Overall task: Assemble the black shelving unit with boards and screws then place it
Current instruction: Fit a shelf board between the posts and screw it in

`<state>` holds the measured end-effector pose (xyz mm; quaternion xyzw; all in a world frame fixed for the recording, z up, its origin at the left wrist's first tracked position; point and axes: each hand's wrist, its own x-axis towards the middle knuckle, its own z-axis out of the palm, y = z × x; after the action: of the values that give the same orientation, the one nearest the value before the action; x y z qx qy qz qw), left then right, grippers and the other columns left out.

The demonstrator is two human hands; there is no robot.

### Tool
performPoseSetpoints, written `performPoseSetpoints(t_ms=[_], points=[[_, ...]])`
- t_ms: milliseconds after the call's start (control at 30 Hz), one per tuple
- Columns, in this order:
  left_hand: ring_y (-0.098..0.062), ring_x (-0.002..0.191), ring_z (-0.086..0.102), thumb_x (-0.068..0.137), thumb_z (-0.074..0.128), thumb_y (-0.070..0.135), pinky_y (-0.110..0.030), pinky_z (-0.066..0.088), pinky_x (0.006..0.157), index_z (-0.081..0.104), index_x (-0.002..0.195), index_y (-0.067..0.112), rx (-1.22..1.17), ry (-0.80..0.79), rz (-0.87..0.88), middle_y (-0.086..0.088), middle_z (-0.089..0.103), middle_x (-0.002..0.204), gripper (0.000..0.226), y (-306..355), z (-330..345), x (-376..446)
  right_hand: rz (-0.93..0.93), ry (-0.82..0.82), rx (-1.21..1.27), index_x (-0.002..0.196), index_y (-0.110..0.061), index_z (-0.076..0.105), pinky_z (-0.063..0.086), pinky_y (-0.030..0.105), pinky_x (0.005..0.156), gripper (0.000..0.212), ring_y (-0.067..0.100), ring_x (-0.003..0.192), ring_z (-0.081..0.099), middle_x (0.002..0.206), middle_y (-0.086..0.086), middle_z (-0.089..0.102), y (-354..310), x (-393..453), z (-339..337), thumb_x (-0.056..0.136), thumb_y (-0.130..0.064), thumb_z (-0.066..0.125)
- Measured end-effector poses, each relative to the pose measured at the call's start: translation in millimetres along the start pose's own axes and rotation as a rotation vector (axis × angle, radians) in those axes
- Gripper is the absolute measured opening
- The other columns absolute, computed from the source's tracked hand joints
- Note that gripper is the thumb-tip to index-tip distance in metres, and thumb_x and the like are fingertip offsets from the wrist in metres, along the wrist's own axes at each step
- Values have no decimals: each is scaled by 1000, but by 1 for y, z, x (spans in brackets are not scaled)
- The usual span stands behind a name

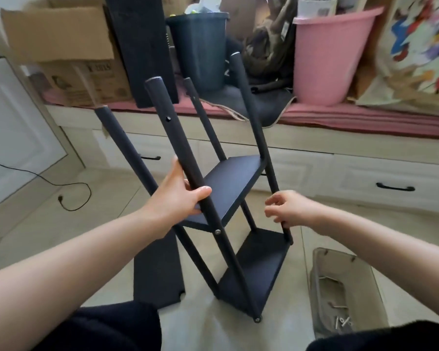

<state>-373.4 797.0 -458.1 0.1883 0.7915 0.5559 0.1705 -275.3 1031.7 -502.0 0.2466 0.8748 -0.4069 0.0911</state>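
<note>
Dark-clothed knees at the bottom edge; forearms reaching forward above them.

Left hand (178,196): wrapped round the near-left upright post (185,173), thumb over the front. Right hand (289,209): fingers curled at the near-right upright post (271,171); whether it is firmly clasped cannot be told.

Black shelving unit (228,188): part-built, tilted away from the grip, its foot on the floor below the hands. Two shelf boards (254,272) fitted, one between the hands, one beneath; post tops bare beyond the grip. Judged stiff, fairly light, smooth-coated and liable to slip; best held by the posts just above a fitted board.

Loose black board (157,274): flat on the floor, below the left wrist.

Clear screw tray (340,287): below the right forearm.

Tiled floor (61,211): hard, pale. Cluttered drawer bench (314,168) beyond the posts.
</note>
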Motion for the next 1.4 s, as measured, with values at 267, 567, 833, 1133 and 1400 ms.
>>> performPoseSetpoints(t_ms=[267, 567, 833, 1133, 1400], points=[[-15, 89, 73, 92, 70, 15, -37, 63, 76, 43, 110, 44, 210, -142, 50, -2, 69, 105, 44, 2, -4, -28, 151, 399, 370, 150, -13, 26, 54, 37, 80, 66, 25, 107, 54, 129, 9, 49, 28, 1, -43, 97, -36, 59], [-8, 93, 70, 95, 65, 12, -41, 56, 95, 40, 102, 59, 323, -160, 94, 18, 70, 95, 53, -4, -19, -34, -15, 575, 378, 119, -16, 45, 52, 29, 56, 22, 21, 78, 65, 93, 3, 56, 38, 5, -45, 101, -25, 53], [-11, 95, 71, 93, 66, 2, -43, 56, 95, 45, 116, 30, 342, -60, 97, 4, 69, 103, 41, -9, -20, -20, -75, 559, 391, 110, -12, 51, 58, 46, 80, 15, 29, 99, 63, 108, 14, 61, 44, -14, -50, 100, -22, 55], [-16, 99, 68, 90, 67, -5, -36, 53, 89, 44, 131, 19, 360, 137, 122, 0, 68, 107, 53, -18, -31, 17, -190, 404, 183, 105, -19, 56, 54, 41, 87, 10, 19, 100, 64, 100, 0, 66, 45, -70, -38, 97, -24, 60], [-33, 112, 59, 95, 61, 4, -40, 49, 86, 55, 120, 6, 504, 321, -7, -13, 63, 111, 26, -15, -10, 34, -150, 304, 139, 107, -24, 56, 54, 44, 88, 11, 19, 98, 63, 100, -1, 65, 42, -101, -23, 98, -32, 55]])
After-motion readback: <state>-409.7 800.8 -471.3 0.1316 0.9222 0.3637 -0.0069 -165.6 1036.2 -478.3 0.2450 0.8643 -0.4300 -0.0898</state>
